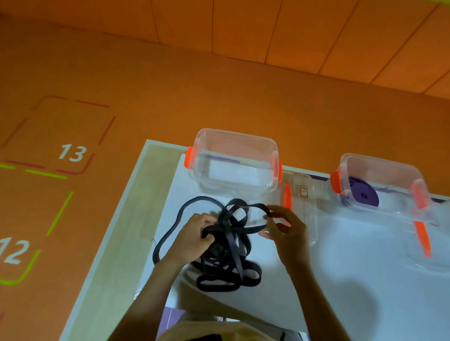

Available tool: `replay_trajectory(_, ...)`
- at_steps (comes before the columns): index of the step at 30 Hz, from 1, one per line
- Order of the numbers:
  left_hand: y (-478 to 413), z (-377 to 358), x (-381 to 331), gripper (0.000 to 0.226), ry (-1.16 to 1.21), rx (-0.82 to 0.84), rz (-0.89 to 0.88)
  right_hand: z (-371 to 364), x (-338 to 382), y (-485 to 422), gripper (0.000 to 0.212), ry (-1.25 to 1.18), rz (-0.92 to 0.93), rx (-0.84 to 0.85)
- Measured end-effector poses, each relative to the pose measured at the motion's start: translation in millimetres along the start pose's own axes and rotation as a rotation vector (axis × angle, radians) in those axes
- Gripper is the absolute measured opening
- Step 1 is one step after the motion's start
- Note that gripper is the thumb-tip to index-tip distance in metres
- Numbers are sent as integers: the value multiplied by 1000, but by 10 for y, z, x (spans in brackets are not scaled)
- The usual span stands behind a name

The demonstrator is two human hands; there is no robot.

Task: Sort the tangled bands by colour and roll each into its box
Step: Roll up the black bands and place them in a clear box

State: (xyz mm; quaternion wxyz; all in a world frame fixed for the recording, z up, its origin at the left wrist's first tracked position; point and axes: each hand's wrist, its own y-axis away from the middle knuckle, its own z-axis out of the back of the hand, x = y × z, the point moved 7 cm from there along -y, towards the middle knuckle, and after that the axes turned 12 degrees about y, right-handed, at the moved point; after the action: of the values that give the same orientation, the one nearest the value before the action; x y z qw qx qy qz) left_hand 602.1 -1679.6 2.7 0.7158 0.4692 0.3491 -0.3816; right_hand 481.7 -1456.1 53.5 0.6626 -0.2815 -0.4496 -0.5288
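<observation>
A tangled black band (228,261) lies in loops on the white table sheet (344,272). My left hand (195,237) grips a bunch of its strands at the left of the knot. My right hand (286,228) pinches one loop at the upper right and holds it lifted. A clear box with orange clips (233,161) stands behind the tangle with nothing in it. A second clear box (380,184) at the back right holds a rolled purple band (361,191).
Two clear lids with orange clips lie flat on the sheet, one lid (301,202) between the boxes and another lid (426,245) in front of the right box. The table's left edge (125,211) borders an orange floor with numbered marked squares.
</observation>
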Motion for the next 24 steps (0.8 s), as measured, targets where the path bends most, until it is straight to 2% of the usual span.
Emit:
replay_trajectory(6,-68,-12,-211,37,-14,90,-24,243,466,-31,31,-153,144,14)
replay_trajectory(11,-65,6,-365,84,-59,319,56,265,601,-32,35,-167,138,78)
replay_trajectory(13,-46,26,-438,90,-111,391,98,259,615,-33,33,-149,135,68)
replay_trajectory(17,-8,128,-644,68,-121,382,22,259,642,-62,37,-147,124,44)
replay_trajectory(21,24,172,-881,60,-61,343,-63,284,624,-104,27,-123,141,40)
replay_trajectory(24,24,108,-1137,45,80,293,-174,245,637,-119,27,-149,130,78)
